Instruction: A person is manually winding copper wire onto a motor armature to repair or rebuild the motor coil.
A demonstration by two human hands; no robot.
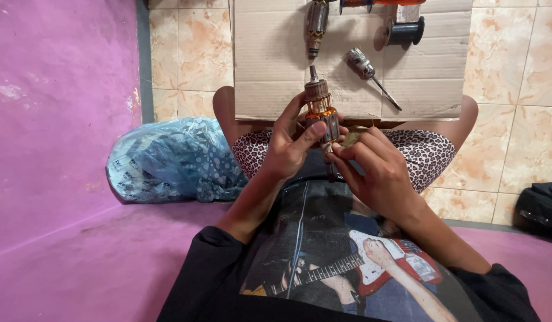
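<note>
**Motor armature held upright over my lap**

I hold a small motor armature (pixel 321 113) upright above my knees, just near of the cardboard sheet (pixel 270 59) spread on the tiled floor (pixel 189 53). Its steel shaft points away from me; below the tip sits a ribbed, dull brown commutator, then an orange band of copper winding, then the grey slotted core. My left hand (pixel 288 146) wraps the core from the left, thumb laid across its front and fingers curled behind. My right hand (pixel 374 170) meets it from the right, fingertips pressed together at the lower end of the core. On the cardboard farther off lie a second armature (pixel 316 24), a drill chuck with a bit (pixel 368 68) and a black spool (pixel 404 31). A crumpled blue plastic bag (pixel 168 158) sits at left against the purple wall (pixel 55 107).
</note>
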